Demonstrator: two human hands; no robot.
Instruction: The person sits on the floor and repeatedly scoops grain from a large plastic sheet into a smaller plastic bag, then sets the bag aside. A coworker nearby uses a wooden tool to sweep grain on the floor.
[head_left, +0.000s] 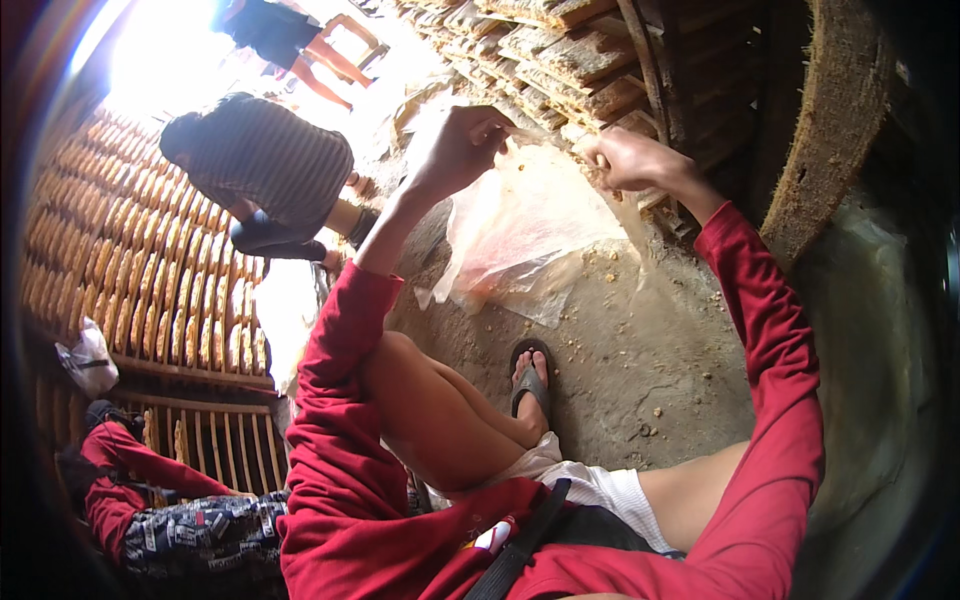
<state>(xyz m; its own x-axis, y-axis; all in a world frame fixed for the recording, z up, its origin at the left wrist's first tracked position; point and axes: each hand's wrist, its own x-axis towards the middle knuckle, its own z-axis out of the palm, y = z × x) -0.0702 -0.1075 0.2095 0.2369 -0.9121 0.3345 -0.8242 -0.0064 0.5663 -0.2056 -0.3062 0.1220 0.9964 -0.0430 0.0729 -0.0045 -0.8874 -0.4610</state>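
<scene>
A thin translucent plastic sheet (536, 199) hangs stretched between my two raised hands, with small crumbs stuck to it. My left hand (472, 142) pinches its upper left edge between thumb and fingers. On the other side, my right hand (637, 161) is closed around the gathered upper right part, and a loose strip trails below it. The sheet's lower edge reaches down near the concrete floor (637, 360), where a crumpled clear piece of plastic (544, 304) shows. My sandalled foot (531, 382) rests on the floor below.
Slatted wooden racks (191, 379) hold rows of yellowish pieces at left. A person in a striped top (277, 161) bends beside them; another in red (112, 480) is lower left. Crumb-coated boards (577, 56) are stacked at upper right, near a curved wooden post (832, 127).
</scene>
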